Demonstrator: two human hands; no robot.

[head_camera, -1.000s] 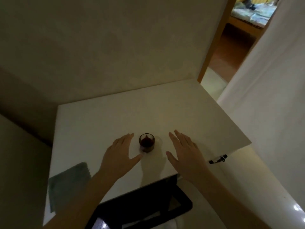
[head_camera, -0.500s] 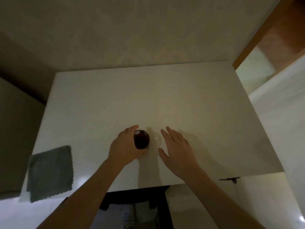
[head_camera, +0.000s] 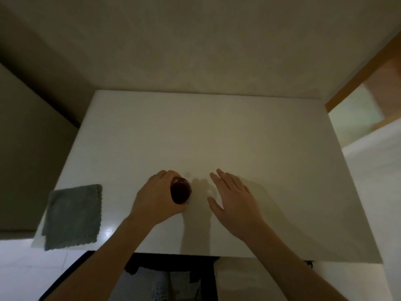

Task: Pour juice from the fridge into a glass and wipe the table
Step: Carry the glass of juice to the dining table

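My left hand [head_camera: 159,197] is wrapped around the glass [head_camera: 180,190], fingers curled over its far side and thumb closing in on the near side, so the glass sits in the crook of my grip. The glass holds dark red juice [head_camera: 179,192] and looks tipped a little toward me, though the dim light and some blur make the angle hard to judge. It sits near the front edge of the white table [head_camera: 217,135], roughly in the middle of its width.

My right hand [head_camera: 233,202] hovers flat just to the right of the glass, palm down, fingers straight and lightly spread, thumb angled out toward the glass. It holds nothing, and there is a clear gap between it and the glass (its shadow falls on the tabletop in that gap). Whether the palm actually touches the table, I cannot tell.

A grey cloth [head_camera: 73,217] lies flat at the table's front left corner, well apart from both hands, its scalloped lower edge reaching to the table's rim.

Below the front edge of the table I see a dark chair frame [head_camera: 208,279].
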